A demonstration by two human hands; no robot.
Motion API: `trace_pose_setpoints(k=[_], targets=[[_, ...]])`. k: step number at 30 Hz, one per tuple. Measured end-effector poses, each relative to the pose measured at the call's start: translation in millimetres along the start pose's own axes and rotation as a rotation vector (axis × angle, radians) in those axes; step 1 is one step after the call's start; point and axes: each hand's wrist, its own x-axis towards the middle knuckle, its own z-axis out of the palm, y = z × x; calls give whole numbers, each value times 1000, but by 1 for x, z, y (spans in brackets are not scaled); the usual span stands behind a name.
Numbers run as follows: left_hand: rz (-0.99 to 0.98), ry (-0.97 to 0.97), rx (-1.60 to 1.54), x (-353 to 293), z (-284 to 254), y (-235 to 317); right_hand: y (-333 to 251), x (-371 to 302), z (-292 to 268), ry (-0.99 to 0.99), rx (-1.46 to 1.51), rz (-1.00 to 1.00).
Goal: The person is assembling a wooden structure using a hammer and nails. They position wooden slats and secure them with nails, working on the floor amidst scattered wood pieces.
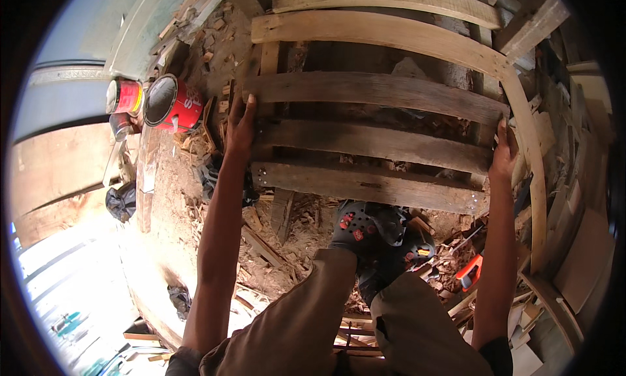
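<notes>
A wooden pallet (385,141) of weathered, greyish slats stretches across the middle of the head view, in front of my legs. Nail heads show at both ends of its nearest slat. At the pallet's left edge, my left hand (240,128) is closed round the wood with the thumb on top. My right hand (503,153) grips the opposite edge, slightly nearer to me, its thumb also up. The other fingers of both hands are partly hidden at the sides of the slats. Lighter, newer-looking slats (378,29) lie just beyond the grey ones.
Red cans (186,115) stand at the far left beside a wooden board (65,167). Wood scraps and chips cover the ground. My dark clogs (352,225) are just below the pallet. An orange tool handle (469,272) lies near my right forearm. A curved-looking wooden strip (531,157) runs along the right.
</notes>
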Motion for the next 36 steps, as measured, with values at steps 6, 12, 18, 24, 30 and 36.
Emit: trace_pose_setpoints(k=[6, 12, 18, 24, 30, 36], targets=[[47, 32, 182, -4, 0, 12, 2, 2, -1, -32, 21, -34], [-7, 50, 243, 6, 1, -1, 16, 5, -8, -33, 29, -105], [-190, 141, 202, 62, -6, 0, -9, 28, 18, -13, -12, -346], [-68, 334, 749, 73, 33, 23, -6, 47, 28, 137, -265, -309], [53, 412, 821, 80, 31, 24, -19, 29, 27, 126, -216, -146], [-15, 460, 920, 103, 16, 11, -13, 37, 28, 119, -315, -329]])
